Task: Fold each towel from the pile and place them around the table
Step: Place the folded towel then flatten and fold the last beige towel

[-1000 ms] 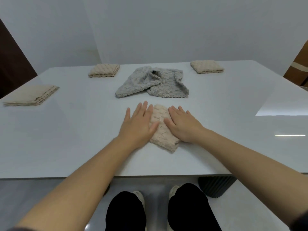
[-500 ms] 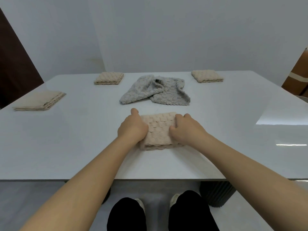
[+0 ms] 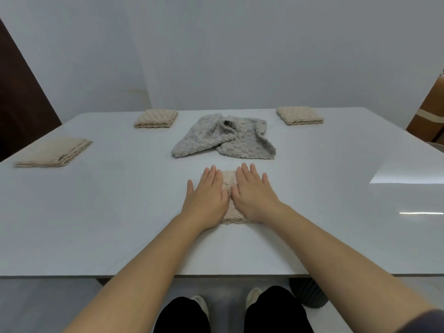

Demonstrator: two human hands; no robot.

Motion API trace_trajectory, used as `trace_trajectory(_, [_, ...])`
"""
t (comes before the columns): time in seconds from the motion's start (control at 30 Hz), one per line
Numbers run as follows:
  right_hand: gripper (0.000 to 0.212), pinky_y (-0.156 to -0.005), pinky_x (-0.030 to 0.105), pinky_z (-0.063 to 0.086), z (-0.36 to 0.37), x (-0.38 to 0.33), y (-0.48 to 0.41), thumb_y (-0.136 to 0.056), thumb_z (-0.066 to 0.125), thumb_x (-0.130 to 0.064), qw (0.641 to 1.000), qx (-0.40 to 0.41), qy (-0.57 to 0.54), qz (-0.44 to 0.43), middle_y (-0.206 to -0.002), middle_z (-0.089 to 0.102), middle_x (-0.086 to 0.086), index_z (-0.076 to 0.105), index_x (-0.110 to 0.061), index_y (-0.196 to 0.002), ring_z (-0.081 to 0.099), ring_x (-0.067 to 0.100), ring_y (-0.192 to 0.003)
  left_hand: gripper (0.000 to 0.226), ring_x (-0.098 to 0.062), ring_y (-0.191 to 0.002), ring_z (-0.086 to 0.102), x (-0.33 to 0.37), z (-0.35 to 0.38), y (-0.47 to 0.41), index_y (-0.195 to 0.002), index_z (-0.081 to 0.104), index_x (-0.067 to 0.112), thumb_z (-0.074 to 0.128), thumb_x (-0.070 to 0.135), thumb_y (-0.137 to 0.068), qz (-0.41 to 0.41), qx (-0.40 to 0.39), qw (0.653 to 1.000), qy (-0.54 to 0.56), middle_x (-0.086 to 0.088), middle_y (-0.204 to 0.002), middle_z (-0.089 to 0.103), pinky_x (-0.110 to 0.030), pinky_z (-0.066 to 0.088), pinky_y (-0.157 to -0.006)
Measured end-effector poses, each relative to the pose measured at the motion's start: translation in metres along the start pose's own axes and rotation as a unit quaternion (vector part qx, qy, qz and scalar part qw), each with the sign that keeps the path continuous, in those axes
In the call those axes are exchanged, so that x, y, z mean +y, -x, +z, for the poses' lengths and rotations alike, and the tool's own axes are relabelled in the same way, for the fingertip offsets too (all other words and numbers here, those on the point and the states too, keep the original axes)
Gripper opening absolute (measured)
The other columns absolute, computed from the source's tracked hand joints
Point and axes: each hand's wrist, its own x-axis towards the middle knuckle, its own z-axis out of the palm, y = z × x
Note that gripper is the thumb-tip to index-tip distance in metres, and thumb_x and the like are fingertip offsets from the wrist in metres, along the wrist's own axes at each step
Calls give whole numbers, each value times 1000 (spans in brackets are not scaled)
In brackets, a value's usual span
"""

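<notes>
- Both hands lie flat on the folded beige towel (image 3: 227,186). Left hand (image 3: 206,198) covers its left half, right hand (image 3: 254,195) its right, thumbs nearly meeting in the middle.
- Fingers (image 3: 212,175) are straight and side by side, curled round nothing: pressing, not pinching. Reason, I'd say: squash the folds so the bundle stays shut once I let go.
- The towel sits directly under my fingers on the desk (image 3: 96,212), w/ its near edge poking out by my wrists.
- Just beyond my fingertips, not touching: grey towel (image 3: 223,138), crumpled and unfolded. Prob. what's left of the pile, kept central so it's easy to reach.
- Three folded ones are already set out near the desk's edges, well apart:
  - left-side towel (image 3: 52,152), far to the left of my fingers
  - far-left towel (image 3: 156,118), ahead and left
  - far-right towel (image 3: 299,115), ahead and right
- Likely spot for this one: right of my fingers, opposite the left-side towel.
- Next I'd need to pinch it at both ends and carry it w/o the layers slipping.
</notes>
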Motion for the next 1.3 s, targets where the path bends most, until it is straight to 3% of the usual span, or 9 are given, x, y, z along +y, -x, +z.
trace_trajectory(0.33, [61,-120,50,-5,3,2,-3,-103,18,-36,1000,-12,-5,10,-164,-3,3,2,-9,-156,-7,19,-150,58,-11,-149,-11,-1,3,-3,-155,-3,12,11,35,-103,-16,-29,999,-22,0,-163,-8,-51,-8,-119])
trace_trajectory(0.53, [62,-119,52,-6,4,2,-3,-102,16,-37,1000,-7,11,9,-164,-3,3,2,-10,-156,-8,19,-150,59,-11,-149,-12,1,7,3,-155,-3,12,13,35,-103,-25,15,999,-21,-1,-163,-9,-51,-8,-119])
trace_trajectory(0.73, [62,-119,53,-5,7,2,0,-102,19,-38,1000,23,4,9,-164,2,2,6,-10,-156,-4,18,-151,59,-11,-149,-9,2,7,3,-155,-1,12,14,35,-102,-31,18,999,-19,0,-163,-6,-51,-8,-119])
trace_trajectory(1.17, [60,-118,56,-5,3,2,-2,-102,18,-38,1000,-4,10,8,-164,5,1,8,-12,-156,-2,18,-151,60,-13,-150,-5,2,3,0,-155,2,11,14,36,-102,-39,-5,999,-19,-1,-164,-1,-53,-8,-118])
trace_trajectory(1.3, [59,-118,56,-7,2,4,-1,-102,16,-38,1000,-5,-3,-3,-164,-2,1,1,-19,-156,-6,18,-150,59,-15,-150,-2,0,2,4,-155,-6,24,15,36,-102,-18,12,1000,5,-3,-164,1,-53,-8,-118])
